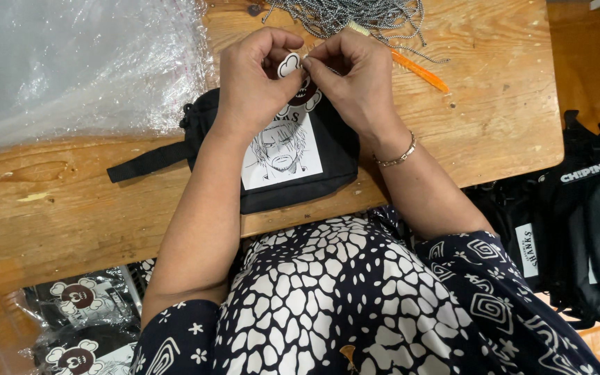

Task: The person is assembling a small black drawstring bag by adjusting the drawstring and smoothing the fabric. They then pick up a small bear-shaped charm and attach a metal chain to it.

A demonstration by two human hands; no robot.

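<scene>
A wooden table (494, 118) fills most of the view, its bare planks running left to right. On its far left lies a heap of clear plastic bags (71, 62), crinkled and shiny. At the far edge, beyond the hands, sits a tangle of silver ball chains (355, 15), with an orange pen-like tool (421, 71) lying slantwise just beside it.

In the middle of the table, near the person's body, rests a black pouch (338, 156) with a white printed panel showing a drawn face; its strap trails off to the left. Off the table's right edge, a pile of similar black bags (592, 229) is stacked, and packed pouches in plastic (81, 312) lie below the table's near edge at the left.

Both hands meet above the far end of the pouch. The left hand (251, 83) and the right hand (355, 80) are curled narrow, fingertips pinched together on a small white skull-shaped charm (288, 65) (only its top lobes show between the fingers). The charm sits directly over the pouch's upper edge, held between the two hands, thumbs nearly touching. A gold bracelet (398, 157) circles the right wrist.
</scene>
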